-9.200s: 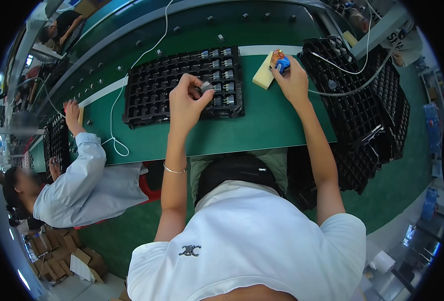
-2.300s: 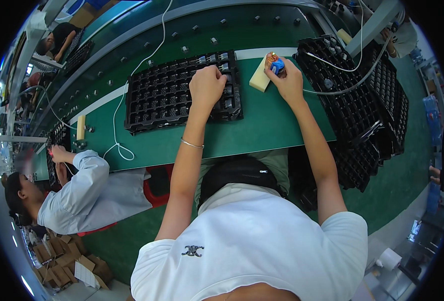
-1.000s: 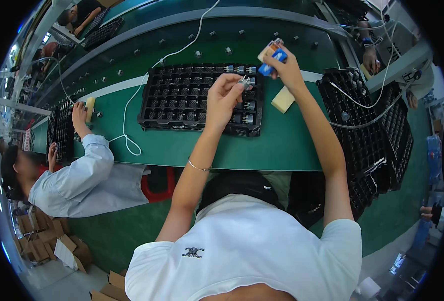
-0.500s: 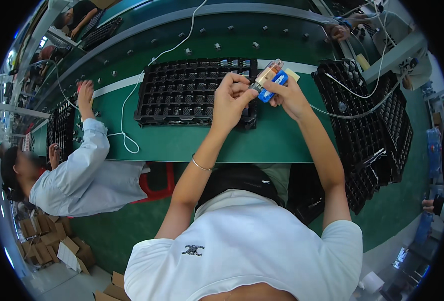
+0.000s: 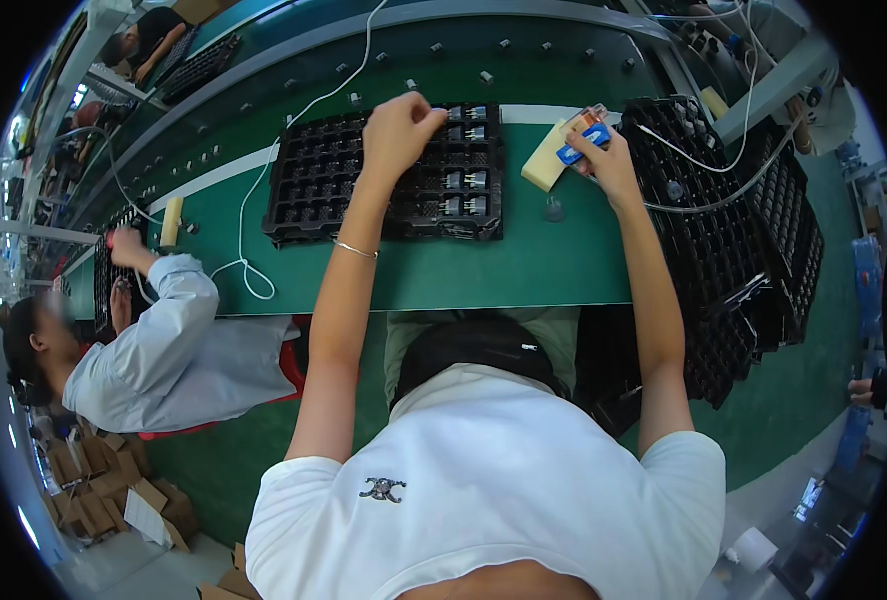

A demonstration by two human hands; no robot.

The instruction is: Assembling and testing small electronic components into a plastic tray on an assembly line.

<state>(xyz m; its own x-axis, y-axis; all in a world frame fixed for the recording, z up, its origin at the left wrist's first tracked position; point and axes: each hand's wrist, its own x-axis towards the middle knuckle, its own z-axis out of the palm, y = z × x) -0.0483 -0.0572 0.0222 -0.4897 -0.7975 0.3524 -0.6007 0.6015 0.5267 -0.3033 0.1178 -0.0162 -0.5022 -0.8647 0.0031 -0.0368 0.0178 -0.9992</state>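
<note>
Over the far part of a black compartment tray (image 5: 308, 190), my left hand (image 5: 395, 138) has its fingers drawn together near a cell of the far row. What lies between its fingertips, if anything, is hidden. Small grey-and-black parts with metal prongs (image 5: 476, 180) sit in several cells on the tray's right side. To the right of the tray, my right hand (image 5: 613, 168) grips a small blue and clear plastic device (image 5: 587, 143) with orange inside. Beside that device stands a pale yellow block (image 5: 546, 165).
A small clear round piece (image 5: 554, 209) lies on the green table (image 5: 413, 280). Stacked black trays (image 5: 708, 240) stand at the right. A white cable (image 5: 241, 230) runs left of my tray. Small parts line the conveyor (image 5: 523, 75) beyond. A co-worker (image 5: 163, 340) sits at the left.
My hands have separated: the left went from the device to the tray's far row, while the right carried the blue device rightward. More pronged parts show in the tray, formerly behind my left hand.
</note>
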